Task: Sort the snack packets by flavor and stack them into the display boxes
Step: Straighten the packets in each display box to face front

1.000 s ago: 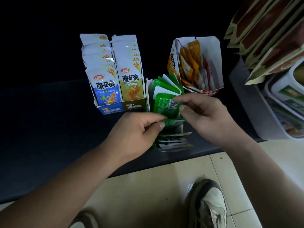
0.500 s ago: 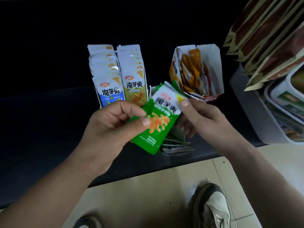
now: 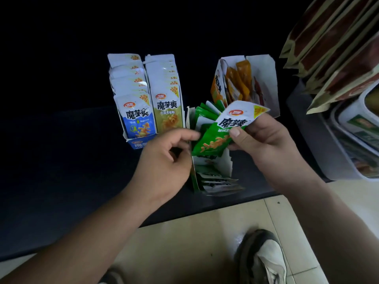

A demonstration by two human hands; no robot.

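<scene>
My right hand pinches a green-and-white snack packet between thumb and fingers, holding it tilted above the green display box. More green packets stand loosely in that box. My left hand hovers just left of the held packet with its fingers loosely curled, holding nothing. A row of blue packets and a row of olive-yellow packets stand neatly in their boxes at the left. An open white box at the back right holds orange packets.
All boxes stand on a dark shelf whose front edge runs above a tiled floor. Large brown bags hang at the upper right above a grey bin of goods. My shoe shows below.
The green packet passed from my left hand to my right hand and moved right. My left hand let go and drew back slightly.
</scene>
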